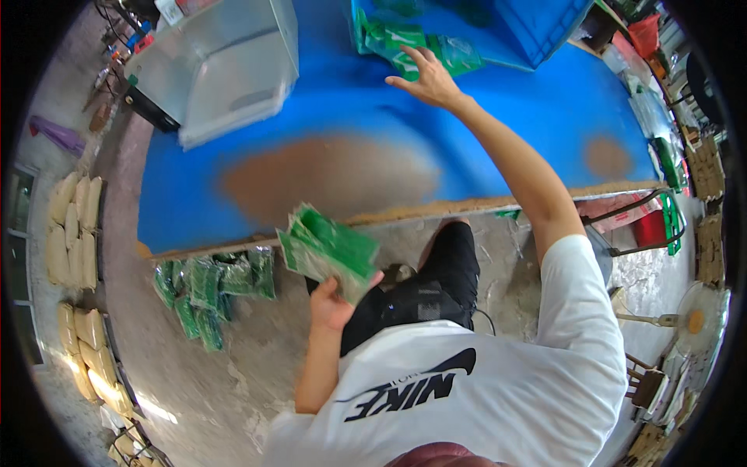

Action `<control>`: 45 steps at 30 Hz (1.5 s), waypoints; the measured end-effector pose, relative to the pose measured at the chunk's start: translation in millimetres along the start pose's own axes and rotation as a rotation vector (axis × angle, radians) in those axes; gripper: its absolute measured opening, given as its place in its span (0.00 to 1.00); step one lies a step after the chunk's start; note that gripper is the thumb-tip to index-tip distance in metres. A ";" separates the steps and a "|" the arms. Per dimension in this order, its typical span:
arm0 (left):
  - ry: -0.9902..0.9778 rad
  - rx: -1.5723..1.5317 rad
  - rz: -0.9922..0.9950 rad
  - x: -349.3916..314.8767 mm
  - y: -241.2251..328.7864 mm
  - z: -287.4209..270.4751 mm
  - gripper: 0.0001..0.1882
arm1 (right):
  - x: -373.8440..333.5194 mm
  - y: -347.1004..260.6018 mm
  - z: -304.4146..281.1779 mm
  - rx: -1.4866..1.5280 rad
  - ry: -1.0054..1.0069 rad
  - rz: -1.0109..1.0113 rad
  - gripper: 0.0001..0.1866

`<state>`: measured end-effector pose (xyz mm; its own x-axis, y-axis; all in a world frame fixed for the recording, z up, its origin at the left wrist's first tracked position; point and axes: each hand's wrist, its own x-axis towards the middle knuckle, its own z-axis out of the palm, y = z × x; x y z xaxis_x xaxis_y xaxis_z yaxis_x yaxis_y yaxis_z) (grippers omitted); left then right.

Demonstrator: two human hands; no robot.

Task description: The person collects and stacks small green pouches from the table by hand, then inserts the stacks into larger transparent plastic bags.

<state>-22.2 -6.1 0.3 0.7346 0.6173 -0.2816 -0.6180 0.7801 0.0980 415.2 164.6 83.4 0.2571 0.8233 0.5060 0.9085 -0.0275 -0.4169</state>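
Observation:
My left hand (333,305) is closed around a small bundle of green-and-clear plastic packets (331,247), held near my lap in front of the table's edge. My right hand (426,79) reaches out over the blue tabletop with its fingers spread and nothing between them. Just beyond its fingertips, several green plastic packets (459,53) lie at the mouth of a blue plastic crate (556,27). The crate appears to rest on its side. Whether my right fingertips touch the nearest packet, I cannot tell.
A translucent bin (167,58) holding clear plastic sheets or bags (237,89) stands at the table's far left. The blue table (537,117) has worn brown patches. More filled green bags (206,288) lie on the floor to the left. A metal-framed chair (634,222) and a fan (695,321) stand right.

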 end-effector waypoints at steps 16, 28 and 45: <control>0.068 0.242 0.048 -10.6 10.8 -11.9 0.38 | -61.4 -14.7 11.5 -0.326 -0.296 0.143 0.47; -0.032 0.224 0.021 6.8 -0.2 -4.7 0.36 | -144.1 -94.0 -55.5 0.061 0.101 -0.354 0.12; 0.025 0.284 0.306 -17.2 14.5 -10.3 0.34 | -124.9 -57.6 4.8 -0.128 0.180 -0.368 0.16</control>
<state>-46.7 -6.5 -3.2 0.5198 0.8251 -0.2213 -0.7022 0.5602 0.4395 329.2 66.1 40.6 -0.0492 0.6795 0.7320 0.9811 0.1703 -0.0922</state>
